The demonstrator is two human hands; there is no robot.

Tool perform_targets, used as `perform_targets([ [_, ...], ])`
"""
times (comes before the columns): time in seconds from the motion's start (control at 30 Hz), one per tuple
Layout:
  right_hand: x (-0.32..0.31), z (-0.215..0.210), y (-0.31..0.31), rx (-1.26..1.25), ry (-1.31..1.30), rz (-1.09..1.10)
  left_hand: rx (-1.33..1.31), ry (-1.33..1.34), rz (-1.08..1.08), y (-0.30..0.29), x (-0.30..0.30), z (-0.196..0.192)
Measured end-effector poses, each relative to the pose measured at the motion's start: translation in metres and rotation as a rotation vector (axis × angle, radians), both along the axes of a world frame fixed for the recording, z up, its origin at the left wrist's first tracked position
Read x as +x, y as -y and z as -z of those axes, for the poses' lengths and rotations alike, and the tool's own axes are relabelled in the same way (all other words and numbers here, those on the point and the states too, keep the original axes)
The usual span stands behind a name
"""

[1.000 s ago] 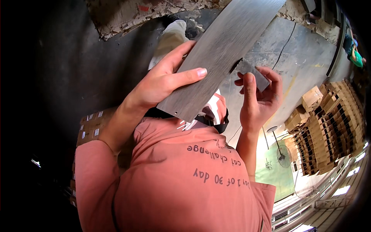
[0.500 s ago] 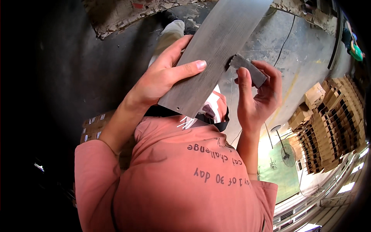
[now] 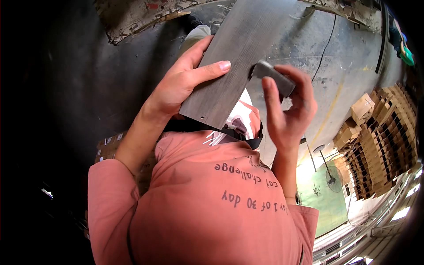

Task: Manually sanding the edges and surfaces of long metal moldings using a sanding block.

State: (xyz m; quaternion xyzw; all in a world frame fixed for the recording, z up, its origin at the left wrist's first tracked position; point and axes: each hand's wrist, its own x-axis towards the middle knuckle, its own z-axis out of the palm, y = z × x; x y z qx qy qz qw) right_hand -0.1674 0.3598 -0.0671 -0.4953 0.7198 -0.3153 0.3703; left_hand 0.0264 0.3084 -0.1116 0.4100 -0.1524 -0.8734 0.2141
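Note:
A long grey wood-grain board (image 3: 234, 57) slants from the top of the view down toward my waist, with a small hole near its lower end. My left hand (image 3: 179, 81) grips its left edge, thumb lying on the upper face and fingers underneath. Between the thumb and fingers of my right hand (image 3: 291, 112) is a small grey block (image 3: 274, 79) with a dark edge. That dark edge meets the board's right edge, or sits very close to it; I cannot tell whether they touch. The board's far end runs out of view.
Stacked brown cardboard (image 3: 375, 145) rises at the right, near a standing fan (image 3: 333, 177). Cartons (image 3: 108, 148) are beside my left arm. A worn cardboard-covered surface (image 3: 137, 17) lies ahead, and a black cable (image 3: 326, 48) crosses the floor. Someone in green (image 3: 405, 54) is at far right.
My right hand and the block have shifted left, and the block has turned slightly. The board has moved a little left and away from my waist, with my left hand still on it.

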Motion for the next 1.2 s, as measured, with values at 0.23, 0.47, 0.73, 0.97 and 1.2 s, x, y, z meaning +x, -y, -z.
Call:
perform_targets([
  [0.23, -0.016, -0.003, -0.031, -0.104, 0.066, -0.140, -0.019, 0.042, -0.009, -0.001, -0.001, -0.002],
  [0.47, -0.007, 0.000, -0.026, -0.012, 0.091, 0.030, -0.020, 0.035, 0.001, -0.005, -0.004, -0.003],
  [0.73, -0.016, -0.021, -0.034, 0.062, 0.190, -0.312, -0.032, 0.037, -0.017, -0.006, -0.006, -0.004],
  [0.97, -0.001, -0.021, -0.035, 0.064, 0.019, -0.246, -0.048, 0.053, -0.019, -0.009, -0.008, -0.002],
  [1.2, -0.019, -0.035, -0.051, 0.070, 0.208, -0.171, -0.054, 0.018, -0.016, -0.010, -0.008, -0.004],
])
